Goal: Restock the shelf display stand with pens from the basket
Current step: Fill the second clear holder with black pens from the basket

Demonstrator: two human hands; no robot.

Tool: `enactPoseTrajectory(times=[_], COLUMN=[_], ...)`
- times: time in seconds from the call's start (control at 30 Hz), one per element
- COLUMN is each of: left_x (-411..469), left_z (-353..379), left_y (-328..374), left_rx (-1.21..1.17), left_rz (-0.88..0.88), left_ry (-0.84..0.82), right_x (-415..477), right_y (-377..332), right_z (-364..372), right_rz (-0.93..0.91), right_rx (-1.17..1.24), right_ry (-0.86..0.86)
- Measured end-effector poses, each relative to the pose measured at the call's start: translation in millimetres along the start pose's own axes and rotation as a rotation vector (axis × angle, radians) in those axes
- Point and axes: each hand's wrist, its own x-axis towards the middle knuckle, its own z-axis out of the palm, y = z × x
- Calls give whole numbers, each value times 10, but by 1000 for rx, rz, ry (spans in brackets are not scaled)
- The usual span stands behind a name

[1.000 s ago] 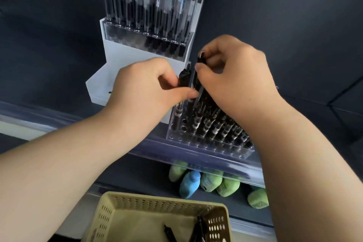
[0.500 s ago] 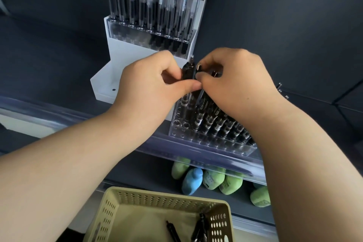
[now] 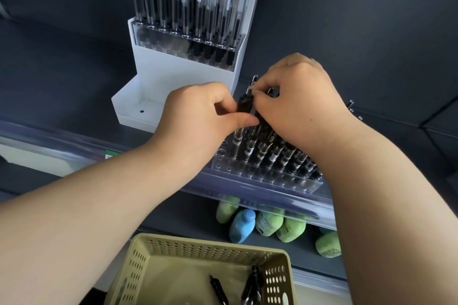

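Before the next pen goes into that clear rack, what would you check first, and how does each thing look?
1. Grip on the black pen: ok. The left hand and the right hand both pinch it near its top.
2. Room in the clear stand: ok. Its left end shows empty holes.
3. Pen tip seated in a hole: cannot tell. Its lower end is lost among the standing pens.
4. Stock left in the basket: ok. A few loose pens lie in its right corner.
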Motion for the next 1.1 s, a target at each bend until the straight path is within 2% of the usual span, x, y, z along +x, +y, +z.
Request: enactPoseTrajectory(times=[0.17,0.67,1.0,1.1], left_x=[9,-23,-7,-30], left_z=[93,148,86,32], left_y=[-89,-199,-204,-164], left_rx=[81,93,112,133], left_rz=[-16,-22,-91,-55], left_ry=[-72,-80,-118,-106], right_x=[17,-64,-261,-428], right_y=[26,14,105,158], right_z=[17,34,-65,22], right_rz=[-14,-45,-80,-85], right_rx=[16,15,21,29], right_ry=[41,69,232,301])
